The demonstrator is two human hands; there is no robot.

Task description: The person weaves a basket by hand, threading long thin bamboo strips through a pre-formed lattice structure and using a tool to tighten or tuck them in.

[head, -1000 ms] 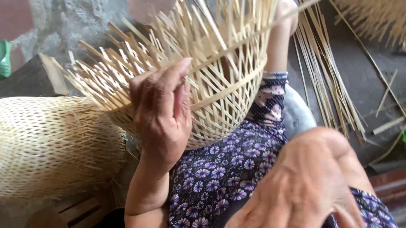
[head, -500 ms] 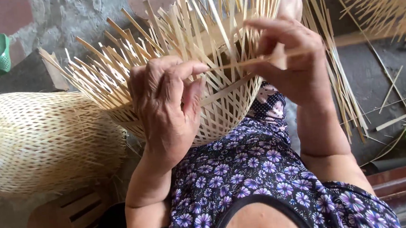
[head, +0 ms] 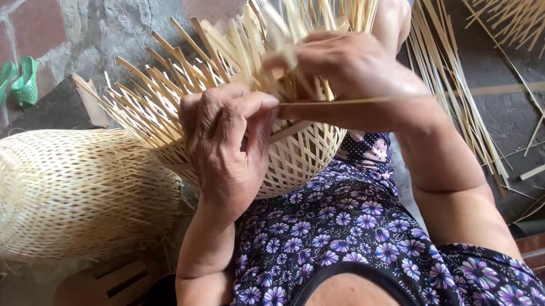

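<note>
— Now, where's the half-woven basket (head: pixel 286 161)?

— On the lap, rim of loose stakes pointing away. The left hand (head: pixel 226 147) is curled against its wall, thumb pinching the flat bamboo strip (head: pixel 372 100).

— And the right hand (head: pixel 344 69)?

— Closed over the rim, fingers gripping stakes. I'd keep that strip taut and pressed low against the last row.

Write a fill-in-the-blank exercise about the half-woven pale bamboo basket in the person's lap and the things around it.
1. The left hand presses against the half-woven pale bamboo basket, which rests on the person's ____.
2. The right hand grips the long flat bamboo strip that runs off toward the ____ edge of the picture.
3. The finished rounded bamboo basket lies on its ____.
4. The pair of small shoes by the brick wall is ____ in colour.

Missing words: lap; right; side; green
</note>
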